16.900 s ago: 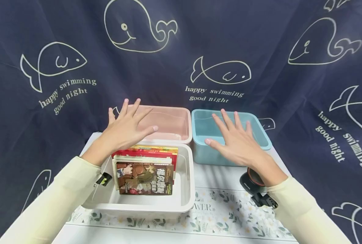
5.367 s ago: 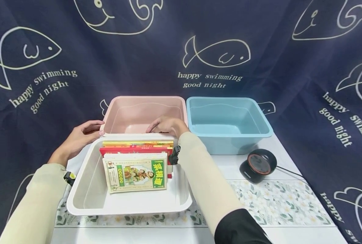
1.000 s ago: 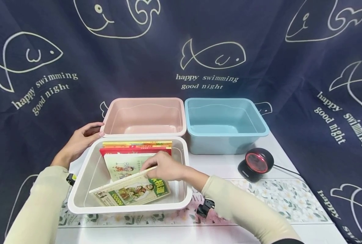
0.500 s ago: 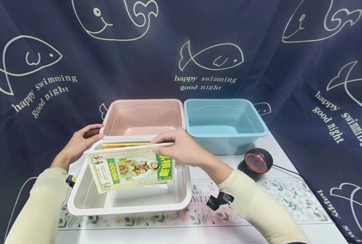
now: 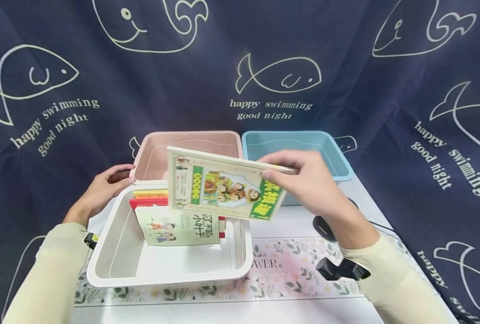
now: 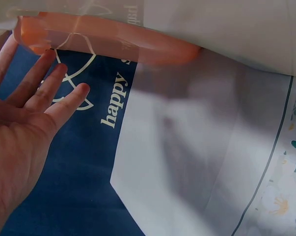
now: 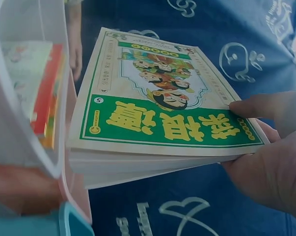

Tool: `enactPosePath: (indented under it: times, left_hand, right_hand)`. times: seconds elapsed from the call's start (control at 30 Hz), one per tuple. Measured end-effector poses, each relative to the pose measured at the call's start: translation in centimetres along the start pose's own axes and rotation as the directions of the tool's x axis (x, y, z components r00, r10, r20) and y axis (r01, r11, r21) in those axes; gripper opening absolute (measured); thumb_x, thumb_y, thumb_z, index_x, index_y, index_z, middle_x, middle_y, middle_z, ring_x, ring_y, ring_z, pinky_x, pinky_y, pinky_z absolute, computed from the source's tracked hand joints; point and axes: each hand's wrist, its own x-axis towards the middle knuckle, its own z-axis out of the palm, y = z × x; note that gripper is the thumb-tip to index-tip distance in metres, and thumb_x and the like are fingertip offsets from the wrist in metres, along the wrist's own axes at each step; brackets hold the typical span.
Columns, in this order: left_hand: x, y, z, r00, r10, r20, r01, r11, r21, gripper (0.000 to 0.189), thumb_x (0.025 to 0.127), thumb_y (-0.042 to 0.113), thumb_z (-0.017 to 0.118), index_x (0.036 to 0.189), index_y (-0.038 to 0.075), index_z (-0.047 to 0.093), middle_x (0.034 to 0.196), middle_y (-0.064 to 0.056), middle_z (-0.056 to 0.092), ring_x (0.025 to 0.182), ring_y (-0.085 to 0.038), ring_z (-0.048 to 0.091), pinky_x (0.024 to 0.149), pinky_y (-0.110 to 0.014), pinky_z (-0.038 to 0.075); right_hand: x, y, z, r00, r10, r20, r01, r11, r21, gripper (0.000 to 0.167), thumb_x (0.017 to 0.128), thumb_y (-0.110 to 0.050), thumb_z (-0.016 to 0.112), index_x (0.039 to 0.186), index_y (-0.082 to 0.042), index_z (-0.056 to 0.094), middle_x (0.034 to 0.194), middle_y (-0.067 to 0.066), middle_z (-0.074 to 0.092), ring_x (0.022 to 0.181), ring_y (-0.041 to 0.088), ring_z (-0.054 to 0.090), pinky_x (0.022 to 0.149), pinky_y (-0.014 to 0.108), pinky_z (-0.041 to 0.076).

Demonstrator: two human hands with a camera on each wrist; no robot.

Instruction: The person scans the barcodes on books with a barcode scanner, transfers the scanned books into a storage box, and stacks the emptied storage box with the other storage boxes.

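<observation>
My right hand pinches a cream and green paperback book by its upper right edge, thumb on the cover side. The book hangs tilted above the right part of the white bin, in front of the pink bin. Its cover, with drawn figures and yellow characters, fills the right wrist view, where the pages show beneath. Inside the white bin stand a pale green book, a red book and yellow-edged ones behind. My left hand, fingers extended, touches the pink bin's left end.
The blue bin stands right of the pink one. A black round device with a cable is partly hidden behind my right wrist. A floral runner crosses the white table; a navy fish-print curtain hangs behind.
My right hand has lifted the cream and green book from the white bin, up and to the right. The pale green book behind is uncovered. The left hand stays at the pink bin.
</observation>
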Motion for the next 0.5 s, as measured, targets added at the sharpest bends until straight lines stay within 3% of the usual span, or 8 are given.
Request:
enactPosePath:
  times: [0.13, 0.2, 0.3, 0.37, 0.5]
  left_hand:
    - [-0.1, 0.0, -0.1, 1.000, 0.010, 0.004, -0.010, 1.000, 0.008, 0.060, 0.092, 0.043, 0.063, 0.145, 0.024, 0.042, 0.137, -0.012, 0.048, 0.098, 0.000, 0.058, 0.075, -0.019, 0.054]
    - [-0.1, 0.0, -0.1, 1.000, 0.012, 0.006, -0.012, 1.000, 0.007, 0.059, 0.092, 0.043, 0.064, 0.145, 0.025, 0.043, 0.136, -0.010, 0.049, 0.098, 0.000, 0.058, 0.074, -0.019, 0.054]
    - [0.0, 0.0, 0.0, 1.000, 0.014, 0.013, -0.014, 1.000, 0.005, 0.061, 0.092, 0.043, 0.064, 0.145, 0.024, 0.042, 0.138, -0.013, 0.048, 0.099, 0.000, 0.058, 0.075, -0.019, 0.054]
    - [0.0, 0.0, 0.0, 1.000, 0.003, 0.010, -0.003, 1.000, 0.007, 0.061, 0.092, 0.044, 0.063, 0.145, 0.024, 0.041, 0.139, -0.014, 0.047, 0.099, 0.001, 0.057, 0.076, -0.019, 0.053]
    - [0.0, 0.2, 0.0, 1.000, -0.013, 0.008, 0.013, 1.000, 0.007, 0.063, 0.092, 0.045, 0.063, 0.146, 0.024, 0.040, 0.139, -0.011, 0.046, 0.098, 0.004, 0.057, 0.076, -0.019, 0.053]
  right_hand:
    - [-1.8, 0.8, -1.6, 0.997, 0.040, -0.066, -0.038, 0.999, 0.029, 0.021, 0.088, -0.012, 0.072, 0.108, -0.006, 0.071, 0.094, 0.009, 0.074, 0.077, 0.027, 0.073, 0.069, 0.039, 0.059]
    - [-2.8, 1.3, -2.3, 0.992, 0.082, -0.099, -0.081, 0.997, 0.020, 0.023, 0.088, -0.015, 0.072, 0.109, -0.005, 0.070, 0.091, 0.008, 0.074, 0.057, 0.020, 0.068, 0.053, 0.035, 0.057]
    - [-4.4, 1.8, -3.1, 0.977, 0.143, -0.160, -0.151, 0.988, -0.038, 0.026, 0.088, -0.020, 0.073, 0.110, -0.008, 0.070, 0.080, 0.007, 0.072, 0.036, 0.013, 0.047, 0.034, 0.031, 0.040]
    - [-5.5, 2.3, -3.5, 0.964, 0.163, -0.211, -0.188, 0.977, -0.104, 0.026, 0.087, -0.025, 0.074, 0.109, -0.012, 0.071, 0.076, 0.004, 0.070, 0.033, 0.013, 0.038, 0.031, 0.032, 0.031]
    - [-8.0, 3.5, -4.1, 0.943, 0.146, -0.299, -0.203, 0.964, -0.171, 0.025, 0.088, -0.023, 0.073, 0.111, -0.011, 0.072, 0.077, -0.002, 0.073, 0.050, 0.016, 0.063, 0.041, 0.032, 0.049]
